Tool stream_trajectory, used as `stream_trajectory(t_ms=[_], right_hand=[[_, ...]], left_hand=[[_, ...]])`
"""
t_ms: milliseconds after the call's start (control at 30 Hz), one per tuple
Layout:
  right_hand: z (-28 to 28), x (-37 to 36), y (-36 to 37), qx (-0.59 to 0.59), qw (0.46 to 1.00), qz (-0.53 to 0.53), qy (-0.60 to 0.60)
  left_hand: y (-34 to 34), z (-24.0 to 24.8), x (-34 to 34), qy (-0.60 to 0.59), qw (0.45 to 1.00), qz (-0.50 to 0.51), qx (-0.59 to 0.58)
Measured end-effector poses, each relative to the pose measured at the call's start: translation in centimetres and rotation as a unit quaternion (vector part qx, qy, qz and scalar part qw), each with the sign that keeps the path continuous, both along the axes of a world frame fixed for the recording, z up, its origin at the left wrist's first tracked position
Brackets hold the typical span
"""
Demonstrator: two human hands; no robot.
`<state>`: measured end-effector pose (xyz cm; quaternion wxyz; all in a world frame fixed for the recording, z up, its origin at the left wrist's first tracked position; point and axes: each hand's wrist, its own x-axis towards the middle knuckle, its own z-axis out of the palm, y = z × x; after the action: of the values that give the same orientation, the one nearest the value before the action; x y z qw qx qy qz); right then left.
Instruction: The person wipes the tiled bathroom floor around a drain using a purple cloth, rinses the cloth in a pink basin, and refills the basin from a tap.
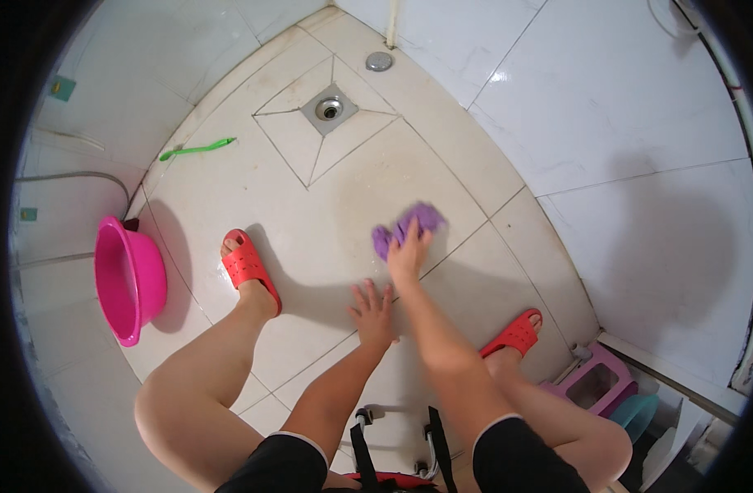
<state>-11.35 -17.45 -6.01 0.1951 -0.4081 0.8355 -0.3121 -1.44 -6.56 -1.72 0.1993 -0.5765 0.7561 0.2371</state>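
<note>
A crumpled purple cloth (420, 220) lies pressed against the beige tiled floor (344, 222), a little right of the middle. My right hand (408, 256) is closed over its near side, fingers on the fabric. To the left and nearer, my left hand (374, 316) has its fingers spread and holds nothing; whether it rests on the floor or hovers just above I cannot tell. A faint brownish wet-looking patch shows on the tiles beyond the cloth.
A square floor drain (330, 108) sits far off, with a round metal cover (379, 62) near the wall. A green brush-like stick (200, 149) lies at left, above a pink basin (130, 279). My feet wear red slippers (252, 267). A pink stool (594, 380) stands at right.
</note>
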Motion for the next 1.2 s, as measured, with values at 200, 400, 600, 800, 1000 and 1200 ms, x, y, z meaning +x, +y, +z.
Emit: stream_trajectory(t_ms=[200,400,600,800,1000,1200], right_hand=[[1.7,-4.6,-6.0,-0.184,0.974,-0.055,-0.118],[0.6,-18.6,9.1,-0.128,0.945,-0.301,-0.003],[-1.8,-19.2,7.8,0.168,0.91,-0.369,0.089],[-2.5,-6.5,-5.6,-0.025,0.984,-0.095,0.149],[-0.6,-4.7,-12.2,-0.169,0.972,-0.119,-0.109],[0.7,-17.1,-3.7,-0.272,0.905,-0.328,-0.002]], left_hand=[[-0.6,0.4,-0.4,0.004,1.0,-0.002,0.024],[-0.7,1.0,-0.6,0.012,1.0,0.003,0.029],[-1.1,1.3,-0.7,-0.019,0.999,-0.003,0.03],[0.6,-1.5,-0.8,-0.02,0.998,-0.019,-0.053],[-3.8,-1.9,-0.8,0.101,0.994,0.039,0.016],[-21.6,1.0,-0.7,0.026,0.982,0.147,-0.112]])
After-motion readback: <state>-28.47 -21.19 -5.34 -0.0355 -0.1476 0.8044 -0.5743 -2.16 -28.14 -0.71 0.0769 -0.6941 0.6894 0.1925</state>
